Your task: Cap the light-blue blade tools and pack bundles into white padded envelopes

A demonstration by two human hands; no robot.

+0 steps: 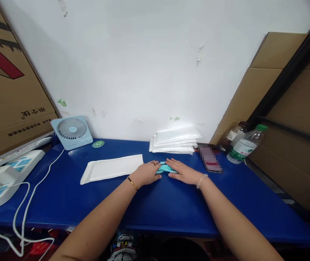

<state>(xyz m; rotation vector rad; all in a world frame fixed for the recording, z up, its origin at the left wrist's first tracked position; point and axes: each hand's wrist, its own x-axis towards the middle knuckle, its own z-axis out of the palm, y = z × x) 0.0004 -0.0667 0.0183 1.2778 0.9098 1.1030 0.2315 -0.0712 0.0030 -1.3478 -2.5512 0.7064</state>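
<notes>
Both hands rest on a folded turquoise item (166, 167) on the blue table. My left hand (146, 173) presses on its left side, palm down, with the fingers stretched out. On the right side lies my right hand (183, 171), flat and with its fingers spread. The hands cover much of the turquoise item. A white padded envelope (113, 168) lies flat just left of my left hand, its right end close to the fingers. Behind the hands, against the wall, is a stack of white envelopes (175, 139).
A blue fan (72, 131) and a green round disc (98, 144) stand at the back left. White cables run from a power strip (16, 177). At the right are a phone (210, 159), a green-capped bottle (244, 146) and a brown-capped bottle (235, 136).
</notes>
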